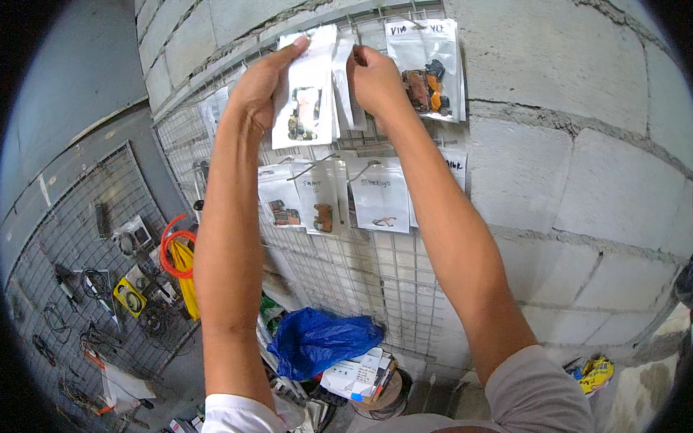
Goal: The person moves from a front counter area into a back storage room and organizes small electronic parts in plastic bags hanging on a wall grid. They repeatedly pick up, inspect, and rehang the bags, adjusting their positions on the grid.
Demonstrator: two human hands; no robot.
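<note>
Pinching the top edge of a clear plastic bag (306, 96) between thumb and fingers, the left hand (259, 86) is holding it flat against a wire grid panel (348, 274), near the panel's upper edge. Beside it, the right hand (374, 78) is closing its fingertips on the top of a narrower white pouch (347, 83), just under a row of metal hooks (359, 29).

The panel is leaning on a grey block wall (573, 155) and is carrying more bags: one with orange and black parts (425, 61) at its upper right corner, and a lower row of labelled bags (346, 197) hanging across its middle. A second grid panel (97, 286) is standing off to the left, strung with cables and an orange cord (176, 249). A blue plastic sack (320, 339) is lying below the main panel's lower edge.

Both arms are stretching high, and the small punched holes and thin hooks are hard to see behind the fingers. In all likelihood the risk lies there: a bag missing its hook could drop into the clutter below, and a tug on the crowded row could unseat a neighbouring bag.
</note>
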